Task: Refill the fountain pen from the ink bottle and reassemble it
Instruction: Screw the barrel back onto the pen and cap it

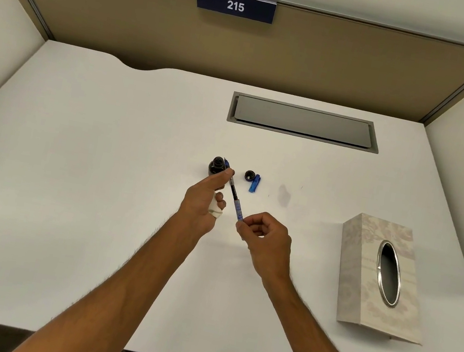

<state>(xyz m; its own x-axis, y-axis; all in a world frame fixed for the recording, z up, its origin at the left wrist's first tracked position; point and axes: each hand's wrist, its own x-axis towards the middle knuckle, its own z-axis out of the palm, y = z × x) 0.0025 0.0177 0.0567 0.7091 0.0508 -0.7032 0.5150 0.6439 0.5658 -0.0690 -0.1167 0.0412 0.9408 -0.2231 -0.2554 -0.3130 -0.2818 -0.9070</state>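
Above the white tabletop (99,183), the left hand (205,199) pinches the slim black-and-blue pen (235,196) near the open ink bottle (216,167), while the right hand (266,237) has its fingers (242,226) clamped on the pen's near end.

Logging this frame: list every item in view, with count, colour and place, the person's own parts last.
ink bottle: 1, dark, open, mid-desk by left fingertips
bottle cap: 1, dark, right of the bottle
pen part: 1, blue, lying beside the cap
pen: 1, black and blue, held in both hands
tissue wad: 1, white, tucked in left hand
tissue box: 1, pale patterned, right side
cable hatch: 1, grey, far desk
number plate: 1, navy, 215, on the partition
desk: 1, white
left hand: 1
right hand: 1
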